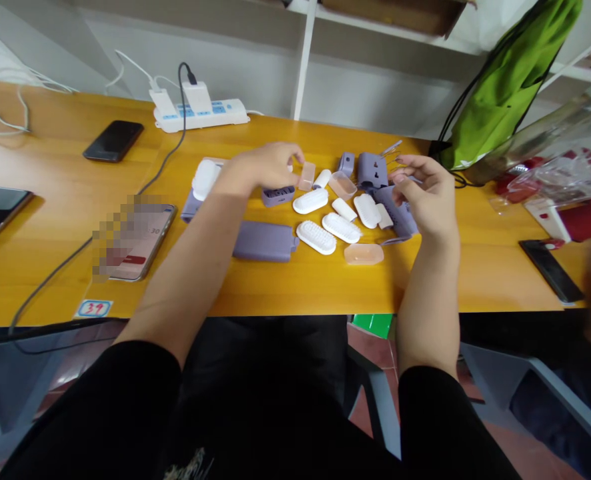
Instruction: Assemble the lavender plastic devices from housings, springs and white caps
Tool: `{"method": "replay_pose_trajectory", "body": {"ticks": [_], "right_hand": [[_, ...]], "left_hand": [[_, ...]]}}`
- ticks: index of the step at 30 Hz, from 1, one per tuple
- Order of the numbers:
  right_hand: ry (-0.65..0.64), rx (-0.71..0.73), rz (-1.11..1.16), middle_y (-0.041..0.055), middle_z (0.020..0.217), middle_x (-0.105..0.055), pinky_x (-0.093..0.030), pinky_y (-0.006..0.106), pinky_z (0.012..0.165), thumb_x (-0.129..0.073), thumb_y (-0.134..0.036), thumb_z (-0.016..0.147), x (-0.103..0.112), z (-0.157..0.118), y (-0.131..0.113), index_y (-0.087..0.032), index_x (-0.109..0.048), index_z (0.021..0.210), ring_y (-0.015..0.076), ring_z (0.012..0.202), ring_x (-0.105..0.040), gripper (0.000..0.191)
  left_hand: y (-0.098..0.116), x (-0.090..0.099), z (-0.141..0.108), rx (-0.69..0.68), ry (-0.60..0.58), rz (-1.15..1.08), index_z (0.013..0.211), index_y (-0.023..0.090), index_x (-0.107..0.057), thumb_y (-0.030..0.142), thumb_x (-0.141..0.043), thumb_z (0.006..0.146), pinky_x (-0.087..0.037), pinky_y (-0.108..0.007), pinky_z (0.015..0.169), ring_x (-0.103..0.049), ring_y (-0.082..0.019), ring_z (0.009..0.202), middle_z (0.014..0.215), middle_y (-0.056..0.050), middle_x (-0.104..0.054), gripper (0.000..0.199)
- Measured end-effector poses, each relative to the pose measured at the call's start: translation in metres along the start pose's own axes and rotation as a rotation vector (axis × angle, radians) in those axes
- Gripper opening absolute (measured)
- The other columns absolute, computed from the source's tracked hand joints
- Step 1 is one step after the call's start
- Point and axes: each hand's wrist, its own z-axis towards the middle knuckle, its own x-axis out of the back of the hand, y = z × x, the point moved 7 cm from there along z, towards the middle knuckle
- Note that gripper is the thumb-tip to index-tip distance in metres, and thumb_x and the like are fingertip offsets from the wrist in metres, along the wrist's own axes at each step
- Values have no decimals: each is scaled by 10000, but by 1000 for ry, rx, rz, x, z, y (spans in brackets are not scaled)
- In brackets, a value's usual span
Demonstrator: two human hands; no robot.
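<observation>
My left hand (271, 165) is over a small purple case (278, 195), fingers curled down; whether it grips anything is hidden. At the right, my right hand (423, 190) is raised beside a purple block with dark slots (372, 169), its fingertips close to thin metal pieces (391, 148); a hold on them cannot be made out. Between my hands lie white oval brush pieces (316, 237), white caps (344, 209) and translucent peach boxes (364, 254). A flat purple case (264, 241) lies below my left hand, and an open purple case (398, 212) is partly behind my right hand.
A power strip (201, 115) with plugs and a dark cable stands at the back. Phones lie left (114, 141) and right (550, 271). A green bag (513, 83) and clear plastic packaging (570, 157) are at the right. Part of another person shows at the right edge.
</observation>
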Motion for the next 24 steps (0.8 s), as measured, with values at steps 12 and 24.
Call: {"method": "replay_pose_trajectory", "body": {"ticks": [12,24], "right_hand": [[-16,27,-66,94,1179,-838,-649,510,685,-847,-781,937,-3,2,8,-383,-787,1353,268,741,-721,578],[0,88,-56,100,1162,-846,-660,481,627,-834,-844,968,1,11,25,-364,-798,1370,251,692,-746,628]], "left_hand": [[101,-78,132,57,-85,26,1832,152,-564,269,-926,987,-498,-530,1368,-643,-418,1647,1874,-253,-569,927],[64,-45,118,-14,-126,-273,1771,320,-620,136,-960,869,-599,-520,1145,-801,-360,1361,1480,-93,-817,981]]}}
